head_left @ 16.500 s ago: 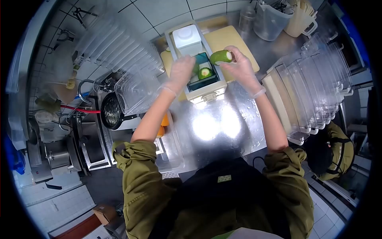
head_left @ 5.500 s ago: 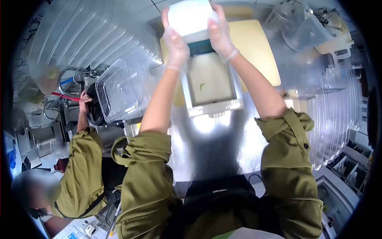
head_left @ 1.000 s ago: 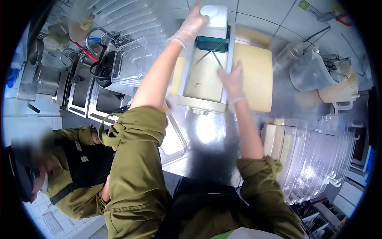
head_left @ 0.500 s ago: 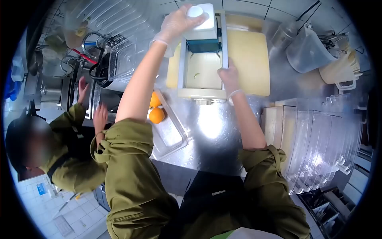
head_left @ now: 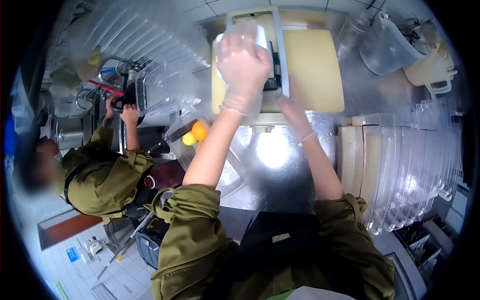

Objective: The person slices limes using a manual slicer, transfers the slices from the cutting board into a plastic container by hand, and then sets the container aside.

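Note:
My gloved left hand (head_left: 244, 65) is closed over the top of a white block-shaped holder (head_left: 261, 39), smeared by motion. The holder sits on the sliding part of a long, flat slicer (head_left: 281, 47), and dark teal edging shows beside my fingers. What is inside the holder is hidden. My right hand (head_left: 296, 111), also blurred, grips the near right corner of the slicer's frame, thumb at the front and fingers along the side. Below the slicer lies a yellowish cutting board (head_left: 315, 70).
An orange (head_left: 199, 131) and a lemon (head_left: 189, 138) lie in a clear tray (head_left: 234, 175) at left. Clear containers (head_left: 400, 170) stand at right, with a jug (head_left: 385, 57) behind. A co-worker (head_left: 107, 172) handles a dark pan on the left.
My left hand has drawn the white holder toward me along the slicer, uncovering its far end. My right hand stays at the frame. The co-worker's hands have come to the dark pan.

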`<state>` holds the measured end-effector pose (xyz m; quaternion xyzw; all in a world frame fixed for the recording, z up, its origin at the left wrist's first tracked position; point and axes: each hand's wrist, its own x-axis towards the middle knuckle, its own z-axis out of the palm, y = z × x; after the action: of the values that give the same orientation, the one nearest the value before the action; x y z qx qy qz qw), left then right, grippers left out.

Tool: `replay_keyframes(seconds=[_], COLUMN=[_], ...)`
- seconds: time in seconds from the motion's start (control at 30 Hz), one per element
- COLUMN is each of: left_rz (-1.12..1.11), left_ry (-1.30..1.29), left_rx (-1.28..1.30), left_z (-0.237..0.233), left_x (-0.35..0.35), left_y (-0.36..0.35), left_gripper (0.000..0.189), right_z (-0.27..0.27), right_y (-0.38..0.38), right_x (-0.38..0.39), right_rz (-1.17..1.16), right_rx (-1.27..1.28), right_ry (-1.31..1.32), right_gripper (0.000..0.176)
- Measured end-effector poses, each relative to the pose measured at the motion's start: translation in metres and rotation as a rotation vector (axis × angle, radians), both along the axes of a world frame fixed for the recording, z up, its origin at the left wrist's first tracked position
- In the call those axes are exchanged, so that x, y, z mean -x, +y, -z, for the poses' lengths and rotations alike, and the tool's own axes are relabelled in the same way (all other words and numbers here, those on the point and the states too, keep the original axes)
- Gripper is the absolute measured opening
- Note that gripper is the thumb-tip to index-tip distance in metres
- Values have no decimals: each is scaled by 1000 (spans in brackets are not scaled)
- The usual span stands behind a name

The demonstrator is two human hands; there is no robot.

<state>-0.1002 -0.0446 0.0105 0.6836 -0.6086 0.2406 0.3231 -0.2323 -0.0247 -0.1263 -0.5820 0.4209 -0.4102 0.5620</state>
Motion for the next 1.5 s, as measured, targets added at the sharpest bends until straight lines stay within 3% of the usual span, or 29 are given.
replay_keyframes(seconds=[0.07,0.13,0.17,0.23,0.3,0.4,0.47,0.57,0.67,0.83,0.93,1.0,1.1,1.17,1.27,1.37,1.47,1.5], left_rz=[-17,-79,-83,-83,-4,30,-16,5,-88,88,233,322,488,463,426,346,240,230], left_ry=[11,83,99,134,6,-48,-10,40,55,108,129,148,198,118,61,43,52,59], left_rx=[114,-7,-67,-181,-106,-119,15,12,-144,-112,-184,-247,-143,-159,-134,-80,-59,-63], left_z=[9,4,-3,-24,-24,-18,-13,-12,-4,-8,-11,-14,-21,-15,-9,-7,0,-3], left_x=[-9,-20,-24,-30,-43,-52,-51,-52,-57,-49,-32,-18,14,23,41,69,98,105], left_y=[-22,-50,-65,-96,-127,-144,-142,-143,-144,-117,-109,-109,-105,-114,-112,-81,-43,-29], left_gripper=[33,33,33,35,26,23,23,24,34,37,38,38,29,32,32,32,37,39], right_z=[-13,-45,-33,-28,-17,-12,-14,-2,6,-4,-10,-15,-15,-36,-47,-40,-44,-43], right_y=[14,13,10,11,1,2,4,0,0,7,1,-5,-13,-10,-13,-16,-15,-15], right_x=[-6,-6,-8,-8,-11,-14,-15,-14,-6,5,26,47,71,88,107,107,108,109], right_rz=[95,117,142,126,138,124,121,107,75,105,160,202,211,228,192,232,275,287], right_rx=[12,-12,139,83,144,-42,-43,-66,-24,-63,-67,-118,-123,-198,-224,-221,-67,-37], right_ry=[31,5,25,105,194,235,194,95,70,-27,104,43,-77,-7,-109,64,445,420], right_gripper=[65,63,61,61,64,62,60,63,68,67,67,68,68,68,67,62,53,50])
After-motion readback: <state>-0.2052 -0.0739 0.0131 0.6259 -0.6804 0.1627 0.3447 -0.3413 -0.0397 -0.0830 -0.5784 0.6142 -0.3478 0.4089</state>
